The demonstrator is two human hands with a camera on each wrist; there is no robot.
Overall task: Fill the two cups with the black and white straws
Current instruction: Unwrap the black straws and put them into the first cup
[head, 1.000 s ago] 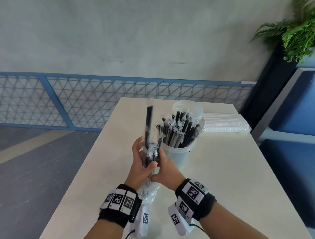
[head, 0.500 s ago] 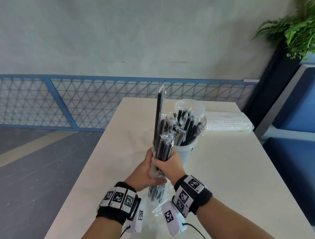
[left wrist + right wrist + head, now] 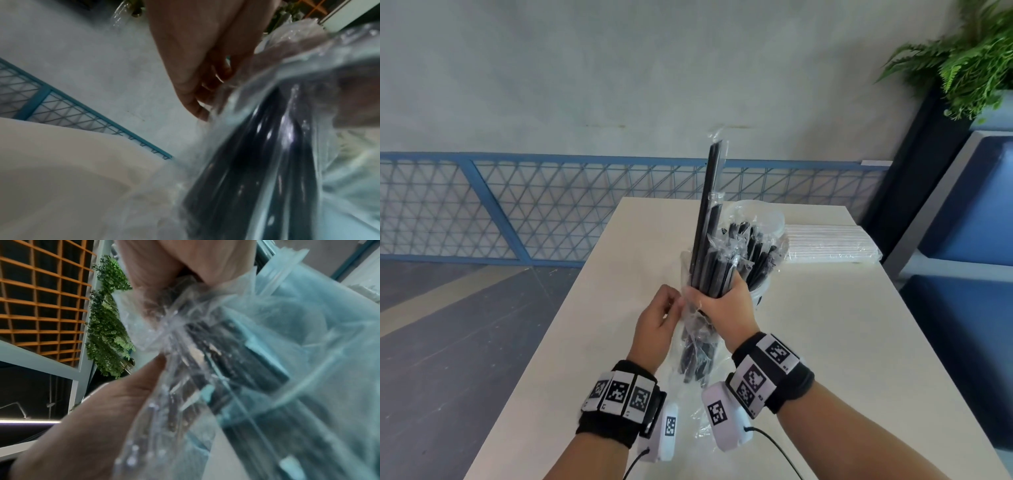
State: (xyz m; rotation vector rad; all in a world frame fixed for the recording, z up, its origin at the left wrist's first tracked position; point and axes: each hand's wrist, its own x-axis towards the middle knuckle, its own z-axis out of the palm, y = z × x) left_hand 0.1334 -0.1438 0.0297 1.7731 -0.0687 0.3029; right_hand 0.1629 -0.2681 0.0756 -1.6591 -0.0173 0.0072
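A bundle of black straws (image 3: 709, 267) is gripped upright in the right hand (image 3: 726, 305) at the centre of the head view, fingers curled tight round it, while the left hand (image 3: 657, 318) pinches the loose clear bag (image 3: 693, 329) just beside it – thumb and fingertips closed on the film. The step in hand appears to be drawing the bundle free of the bag, and it is best done by holding the film still and pulling the bundle straight up, so that no straw is snagged or spilled. The straws are thin, dark and each sealed in a clear sleeve; one stands well above the rest. Just behind the bundle, a white cup (image 3: 760, 291) already crowded with black straws is seen, a clear cup (image 3: 767, 219) behind it, and a flat pack of white straws (image 3: 832, 243) at the right of the table (image 3: 859, 342).
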